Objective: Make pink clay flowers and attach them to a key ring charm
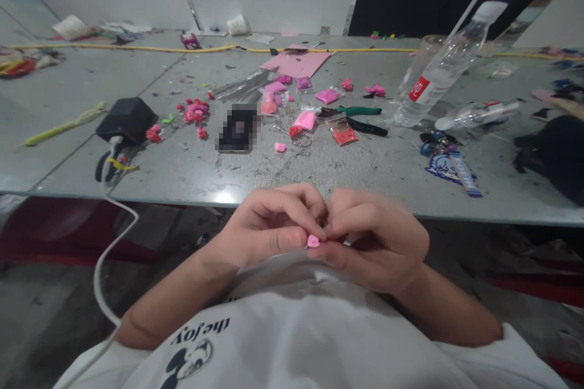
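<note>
Close to my body, in front of the table edge, my left hand and my right hand meet with their fingertips closed. A tiny pink clay flower sits pinched between them, its petals looking curled. Fingers hide part of it. On the table beyond lie a small pink clay lump, an opened-looking packet of pink clay and a packet of red clay. A red clay flower on wire rests near pliers with green and black handles. More red and pink flowers are clustered left.
A dark pixelated device lies mid-table. Left of it stands a black power adapter with a white cable hanging over the edge. A plastic bottle, a glass and a keychain are at right. A yellow cord crosses behind.
</note>
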Tool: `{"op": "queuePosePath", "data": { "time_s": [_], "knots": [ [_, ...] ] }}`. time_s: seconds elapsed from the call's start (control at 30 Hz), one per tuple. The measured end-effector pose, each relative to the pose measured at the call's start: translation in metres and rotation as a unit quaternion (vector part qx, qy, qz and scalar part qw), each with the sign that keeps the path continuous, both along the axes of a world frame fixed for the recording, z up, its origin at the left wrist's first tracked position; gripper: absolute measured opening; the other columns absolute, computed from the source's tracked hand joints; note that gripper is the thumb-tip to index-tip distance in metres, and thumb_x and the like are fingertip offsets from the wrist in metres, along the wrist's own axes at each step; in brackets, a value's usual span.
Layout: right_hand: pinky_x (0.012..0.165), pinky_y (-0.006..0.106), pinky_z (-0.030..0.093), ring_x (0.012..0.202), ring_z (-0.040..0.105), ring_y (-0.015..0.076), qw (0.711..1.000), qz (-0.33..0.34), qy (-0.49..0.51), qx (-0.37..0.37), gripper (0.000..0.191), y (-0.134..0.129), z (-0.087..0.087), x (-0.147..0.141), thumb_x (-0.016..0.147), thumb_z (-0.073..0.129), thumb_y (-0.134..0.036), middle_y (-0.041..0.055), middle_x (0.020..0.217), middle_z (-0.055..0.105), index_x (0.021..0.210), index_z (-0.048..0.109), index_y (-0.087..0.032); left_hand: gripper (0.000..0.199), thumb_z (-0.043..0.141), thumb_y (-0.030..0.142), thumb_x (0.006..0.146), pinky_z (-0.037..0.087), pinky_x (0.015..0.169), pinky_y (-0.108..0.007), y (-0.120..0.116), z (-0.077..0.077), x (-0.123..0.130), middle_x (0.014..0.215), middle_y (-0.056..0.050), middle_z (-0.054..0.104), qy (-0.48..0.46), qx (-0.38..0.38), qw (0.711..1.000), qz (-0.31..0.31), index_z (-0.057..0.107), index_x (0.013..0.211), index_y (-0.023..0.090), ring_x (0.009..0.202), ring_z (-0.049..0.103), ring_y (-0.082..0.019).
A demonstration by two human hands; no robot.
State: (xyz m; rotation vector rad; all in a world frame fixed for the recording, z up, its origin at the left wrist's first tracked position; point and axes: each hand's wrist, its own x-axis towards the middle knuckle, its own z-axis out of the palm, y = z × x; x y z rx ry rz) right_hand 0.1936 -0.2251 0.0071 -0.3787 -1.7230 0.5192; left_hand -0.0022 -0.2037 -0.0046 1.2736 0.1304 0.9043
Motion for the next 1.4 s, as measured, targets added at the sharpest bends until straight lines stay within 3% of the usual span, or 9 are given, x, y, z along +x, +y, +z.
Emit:
{"op": "queuePosePath", "data": {
  "time_s": [0.17, 0.47, 0.73, 0.93, 1.03, 1.13, 1.27, 1.33, 1.4],
  "knots": [
    [0.056, 0.024, 0.054, 0.059, 0.062, 0.0099, 0.999, 0.01, 0.02, -0.035, 0.02, -0.001, -0.001, -0.002, 0.088, 0.09, -0.025, -0.0044, 0.072, 0.067, 0.093, 0.071, -0.021, 0.016, 0.081, 0.027, 0.095, 0.063, 0.087, -0.042, 0.002, -0.003, 0.0, 0.102, -0.008, 0.061, 0.005, -0.011, 1.0, -0.007, 0.089, 0.108, 0.03, 0.092, 0.07, -0.02],
    [0.061, 0.025, 0.061, 0.065, 0.068, 0.012, 0.999, 0.029, -0.015, 0.017, 0.018, 0.001, 0.001, 0.003, 0.091, 0.087, -0.019, 0.0003, 0.077, 0.073, 0.095, 0.07, -0.021, 0.012, 0.08, 0.023, 0.095, 0.059, 0.075, -0.028, 0.001, 0.004, 0.002, 0.095, -0.007, 0.062, -0.005, 0.01, 1.0, 0.001, 0.089, 0.103, 0.026, 0.082, 0.065, -0.014],
    [0.061, 0.024, 0.057, 0.064, 0.065, 0.0102, 0.999, 0.024, 0.001, -0.023, 0.018, 0.001, -0.004, 0.002, 0.089, 0.088, -0.019, -0.0019, 0.078, 0.07, 0.094, 0.071, -0.02, 0.019, 0.081, 0.028, 0.093, 0.064, 0.087, -0.043, 0.003, 0.0, -0.004, 0.099, -0.009, 0.063, 0.022, 0.026, 0.999, 0.008, 0.089, 0.11, 0.031, 0.093, 0.073, -0.023],
    [0.06, 0.023, 0.055, 0.063, 0.064, 0.0098, 0.998, 0.062, -0.002, -0.016, 0.021, 0.008, -0.005, 0.004, 0.088, 0.09, -0.02, -0.0026, 0.078, 0.07, 0.091, 0.069, -0.021, 0.012, 0.086, 0.027, 0.089, 0.063, 0.081, -0.038, 0.006, -0.004, -0.002, 0.096, -0.007, 0.064, 0.027, 0.024, 0.999, 0.018, 0.089, 0.101, 0.029, 0.086, 0.071, -0.02],
    [0.058, 0.024, 0.053, 0.061, 0.062, 0.0102, 0.998, 0.06, -0.015, -0.001, 0.022, 0.018, -0.009, 0.011, 0.086, 0.092, -0.022, -0.0027, 0.075, 0.069, 0.091, 0.07, -0.021, 0.011, 0.087, 0.028, 0.088, 0.058, 0.073, -0.032, 0.019, -0.007, -0.008, 0.092, -0.006, 0.063, 0.047, 0.089, 0.992, 0.072, 0.088, 0.099, 0.027, 0.079, 0.065, -0.016],
    [0.061, 0.025, 0.053, 0.063, 0.063, 0.0111, 0.998, -0.029, -0.019, -0.05, 0.015, 0.03, -0.018, 0.02, 0.091, 0.086, -0.024, -0.0022, 0.074, 0.071, 0.088, 0.072, -0.021, 0.011, 0.088, 0.026, 0.088, 0.053, 0.071, -0.027, 0.039, -0.009, -0.019, 0.093, -0.005, 0.066, 0.178, 0.229, 0.941, 0.174, 0.086, 0.099, 0.025, 0.079, 0.064, -0.014],
    [0.06, 0.025, 0.053, 0.062, 0.064, 0.0119, 0.971, -0.171, -0.06, -0.154, 0.022, 0.047, -0.033, 0.028, 0.094, 0.082, -0.036, -0.0017, 0.07, 0.072, 0.082, 0.073, -0.02, 0.012, 0.076, 0.03, 0.098, 0.054, 0.079, -0.031, 0.062, -0.015, -0.027, 0.098, -0.007, 0.07, 0.353, 0.355, 0.814, 0.294, 0.084, 0.1, 0.02, 0.086, 0.067, -0.017],
    [0.059, 0.025, 0.054, 0.063, 0.066, 0.013, 0.963, -0.18, -0.069, -0.189, 0.028, 0.054, -0.04, 0.03, 0.093, 0.081, -0.044, -0.0004, 0.072, 0.074, 0.082, 0.073, -0.02, 0.016, 0.071, 0.03, 0.101, 0.055, 0.084, -0.034, 0.068, -0.02, -0.028, 0.101, -0.009, 0.071, 0.407, 0.384, 0.763, 0.325, 0.083, 0.101, 0.02, 0.09, 0.069, -0.02],
    [0.06, 0.026, 0.055, 0.064, 0.067, 0.0139, 0.958, -0.176, -0.07, -0.214, 0.034, 0.059, -0.048, 0.03, 0.092, 0.082, -0.049, 0.0006, 0.073, 0.074, 0.082, 0.072, -0.019, 0.021, 0.067, 0.032, 0.103, 0.056, 0.088, -0.037, 0.071, -0.024, -0.028, 0.104, -0.01, 0.072, 0.45, 0.389, 0.735, 0.326, 0.084, 0.103, 0.02, 0.094, 0.07, -0.022]
  ]
}}
